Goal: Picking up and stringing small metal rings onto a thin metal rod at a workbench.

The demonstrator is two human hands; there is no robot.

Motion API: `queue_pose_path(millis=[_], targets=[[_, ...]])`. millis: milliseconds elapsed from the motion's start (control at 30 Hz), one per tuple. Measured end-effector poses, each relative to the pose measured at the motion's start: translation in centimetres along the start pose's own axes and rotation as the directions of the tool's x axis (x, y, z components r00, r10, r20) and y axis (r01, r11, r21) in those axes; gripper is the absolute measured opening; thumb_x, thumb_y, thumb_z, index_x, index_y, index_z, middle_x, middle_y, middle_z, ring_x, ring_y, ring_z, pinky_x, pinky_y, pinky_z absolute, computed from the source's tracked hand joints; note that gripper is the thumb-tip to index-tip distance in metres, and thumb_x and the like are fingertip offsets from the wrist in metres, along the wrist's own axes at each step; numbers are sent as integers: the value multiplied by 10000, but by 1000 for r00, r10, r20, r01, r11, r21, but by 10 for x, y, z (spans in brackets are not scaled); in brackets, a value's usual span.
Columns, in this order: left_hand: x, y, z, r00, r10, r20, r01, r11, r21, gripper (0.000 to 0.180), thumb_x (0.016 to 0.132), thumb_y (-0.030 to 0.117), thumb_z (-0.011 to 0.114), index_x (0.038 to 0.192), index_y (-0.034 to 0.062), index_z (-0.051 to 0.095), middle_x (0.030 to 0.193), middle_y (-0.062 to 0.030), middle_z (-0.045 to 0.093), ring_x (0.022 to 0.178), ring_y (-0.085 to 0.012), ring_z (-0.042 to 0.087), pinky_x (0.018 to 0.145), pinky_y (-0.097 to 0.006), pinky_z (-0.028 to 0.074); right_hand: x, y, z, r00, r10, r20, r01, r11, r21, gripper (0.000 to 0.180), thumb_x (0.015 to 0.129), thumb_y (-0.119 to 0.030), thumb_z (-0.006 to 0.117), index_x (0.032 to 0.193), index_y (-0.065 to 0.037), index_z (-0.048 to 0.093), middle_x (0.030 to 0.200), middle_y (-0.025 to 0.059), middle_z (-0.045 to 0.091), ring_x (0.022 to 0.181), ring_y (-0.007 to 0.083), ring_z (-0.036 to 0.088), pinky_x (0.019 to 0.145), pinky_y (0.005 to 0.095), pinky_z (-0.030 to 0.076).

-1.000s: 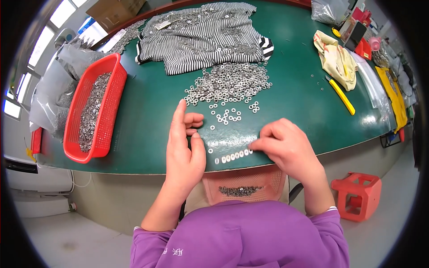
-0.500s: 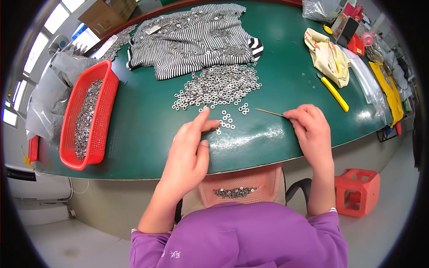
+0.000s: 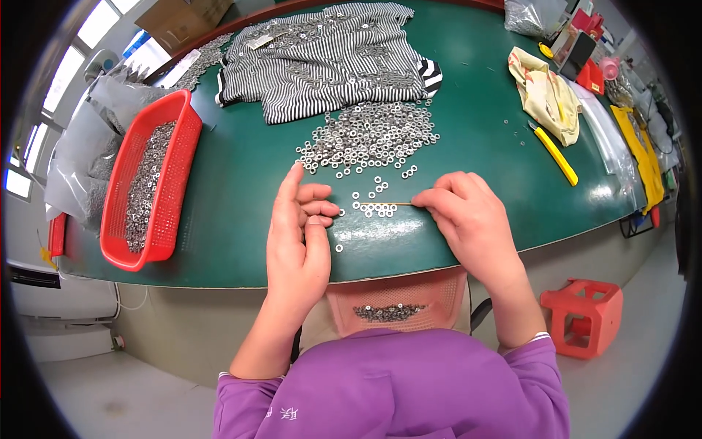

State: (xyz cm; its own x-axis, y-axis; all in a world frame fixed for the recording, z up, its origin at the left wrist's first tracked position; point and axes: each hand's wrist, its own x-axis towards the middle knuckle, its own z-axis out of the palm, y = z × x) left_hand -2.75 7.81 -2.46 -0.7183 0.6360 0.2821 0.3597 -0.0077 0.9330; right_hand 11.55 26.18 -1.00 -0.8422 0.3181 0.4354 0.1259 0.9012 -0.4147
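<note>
My right hand point(image 3: 469, 218) pinches the end of a thin wooden stick point(image 3: 402, 204), which points left across the table. Its tip lies among a small group of metal rings point(image 3: 380, 211), just above a short row of them. My left hand point(image 3: 296, 238) rests on its edge left of those rings, fingers apart and palm turned toward them. One ring point(image 3: 341, 212) sits by its fingertips, and a lone ring point(image 3: 338, 248) lies nearer the table's front edge. Beyond both hands spreads a large heap of the same rings point(image 3: 369, 135).
A striped cloth point(image 3: 322, 66) with more small metal parts lies behind the heap. At left stands a red basket point(image 3: 179, 157) of parts. To the right are a yellow cutter knife point(image 3: 557, 156) and a cream cloth point(image 3: 545, 95). A pink basket point(image 3: 446, 296) sits below the table edge.
My right hand has moved left and nearer with the stick, its tip now among the small rings. The nearby rings have shifted closer, several into a row. My left hand has drawn slightly left.
</note>
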Motion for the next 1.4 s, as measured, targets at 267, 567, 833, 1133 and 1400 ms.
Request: queue_pose_path(millis=[267,567,833,1133,1400], targets=[[0,-5,0,999,38,-39,-37,999,27,561,932,-95,377,1481,5,324,1222,-138,551,1017,-162,591,890,-286,480,3,-4,6,998,-58,32,57,998,17,195,782,-38,666,955,-127,672,904,39,569,856,258,564,741,374,490],[-2,-5,-2,996,44,-76,-43,999,20,530,942,-62,391,1467,0,348,1221,-115,544,1007,-150,560,893,-270,452,5,-2,7,997,-78,28,76,995,61,201,779,-16,652,954,-113,672,897,41,568,854,260,562,746,374,486],[0,-9,-7,992,46,-117,-58,993,-99,524,950,-63,361,1468,9,337,1244,-135,517,1040,-177,548,909,-297,452,13,-14,21,992,-128,5,126,987,100,173,769,-26,658,921,-106,662,844,34,555,828,251,565,711,375,477],[1,-8,-6,996,17,-89,-26,994,-105,508,957,-63,363,1461,1,347,1244,-137,528,1068,-188,552,940,-314,449,1,-6,0,935,-313,168,273,936,224,199,739,-63,677,912,-157,706,842,1,580,795,231,572,693,354,470],[5,3,2,988,71,135,-113,936,332,555,874,-76,452,1423,-28,392,1228,-179,587,1139,-310,549,1027,-408,409,-29,15,-34,970,-201,138,179,971,158,235,713,-13,687,911,-136,714,860,15,607,800,229,584,709,345,487]])
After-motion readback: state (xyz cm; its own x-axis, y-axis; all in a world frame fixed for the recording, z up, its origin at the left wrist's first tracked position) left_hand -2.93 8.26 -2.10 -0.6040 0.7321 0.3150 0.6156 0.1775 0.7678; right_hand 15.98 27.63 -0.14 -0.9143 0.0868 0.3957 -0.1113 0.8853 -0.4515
